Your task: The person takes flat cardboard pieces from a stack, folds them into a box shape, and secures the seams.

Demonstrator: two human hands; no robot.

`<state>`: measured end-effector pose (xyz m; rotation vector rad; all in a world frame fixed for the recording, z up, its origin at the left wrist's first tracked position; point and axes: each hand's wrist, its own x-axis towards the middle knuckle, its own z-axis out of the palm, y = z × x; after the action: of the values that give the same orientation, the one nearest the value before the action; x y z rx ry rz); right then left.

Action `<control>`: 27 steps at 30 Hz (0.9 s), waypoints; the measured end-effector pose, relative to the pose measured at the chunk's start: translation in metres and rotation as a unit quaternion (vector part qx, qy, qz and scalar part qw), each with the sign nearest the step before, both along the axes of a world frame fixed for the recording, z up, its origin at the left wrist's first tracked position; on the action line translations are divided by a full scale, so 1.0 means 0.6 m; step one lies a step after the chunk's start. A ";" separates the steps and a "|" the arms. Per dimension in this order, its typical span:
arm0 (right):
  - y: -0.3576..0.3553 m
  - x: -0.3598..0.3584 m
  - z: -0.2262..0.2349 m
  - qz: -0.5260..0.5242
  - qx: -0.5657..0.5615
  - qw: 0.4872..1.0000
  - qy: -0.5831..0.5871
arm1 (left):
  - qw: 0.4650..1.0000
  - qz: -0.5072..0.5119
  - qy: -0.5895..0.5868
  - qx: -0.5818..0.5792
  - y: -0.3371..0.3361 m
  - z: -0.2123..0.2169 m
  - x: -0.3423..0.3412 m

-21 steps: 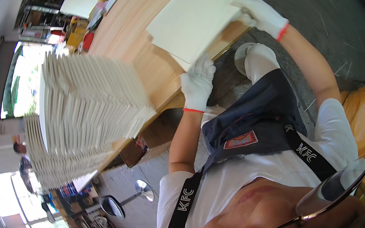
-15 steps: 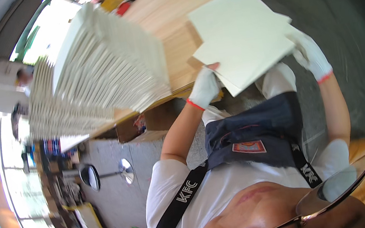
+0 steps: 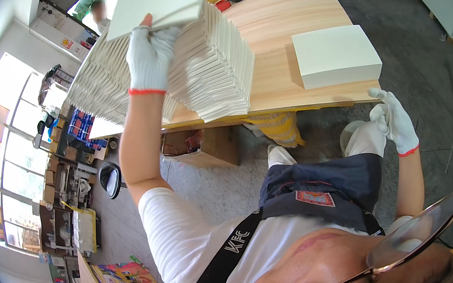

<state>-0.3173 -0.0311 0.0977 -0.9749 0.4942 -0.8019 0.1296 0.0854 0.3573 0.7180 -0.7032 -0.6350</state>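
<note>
Left hand [image 3: 150,60]: Clamped tight, my glove on the white sheets [image 3: 162,2], thumb on top, fingers underneath!
White sheets: Up they were, above the tall stacks [image 3: 221,69] at the left; whether they touched them, I couldn't tell.
Right hand [image 3: 393,121]: Gloved as well, fingers loosely bent and apart, just off the near right corner of my wooden table [image 3: 268,30].
Low white stack [image 3: 336,52]: Squared up neatly, it sat on the tabletop's right end.
Below: A cardboard box [image 3: 210,151] stood there, a yellow striped bundle [image 3: 282,128] to its right.
</note>
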 end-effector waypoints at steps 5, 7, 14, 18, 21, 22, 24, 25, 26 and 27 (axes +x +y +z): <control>0.005 0.010 -0.007 -0.018 0.017 1.000 0.011 | 0.997 0.064 0.042 0.029 -0.034 0.028 0.086; 0.008 0.001 -0.002 -0.010 0.001 1.000 0.022 | 0.993 0.018 0.109 0.035 -0.039 0.029 0.097; 0.004 -0.004 -0.012 -0.018 0.037 0.999 0.017 | 0.991 0.016 0.121 0.044 -0.044 0.022 0.099; 0.002 -0.005 -0.019 -0.032 0.048 0.998 0.027 | 0.991 0.030 0.120 0.046 -0.047 0.018 0.094; 0.003 -0.005 -0.021 -0.031 0.053 0.998 0.021 | 0.989 0.037 0.133 0.048 -0.046 0.018 0.095; 0.003 -0.004 -0.021 -0.030 0.053 0.998 0.017 | 0.988 0.039 0.140 0.049 -0.044 0.019 0.094; 0.003 -0.002 -0.025 -0.023 0.053 0.998 0.010 | 0.971 -0.057 0.225 0.063 -0.026 0.033 0.105; 0.003 -0.001 -0.027 -0.020 0.053 0.998 0.007 | 0.956 -0.104 0.266 0.069 -0.018 0.038 0.108; 0.001 0.002 -0.031 -0.017 0.050 0.999 0.004 | 0.956 -0.125 0.259 0.051 -0.003 0.037 0.109; -0.001 -0.001 -0.036 -0.021 0.048 0.999 0.001 | 0.955 -0.152 0.252 0.034 0.017 0.038 0.084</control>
<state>-0.3178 -0.0316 0.0759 -0.8797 0.5518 -0.8083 0.1799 0.0957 0.3800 0.4803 -0.3179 -1.0833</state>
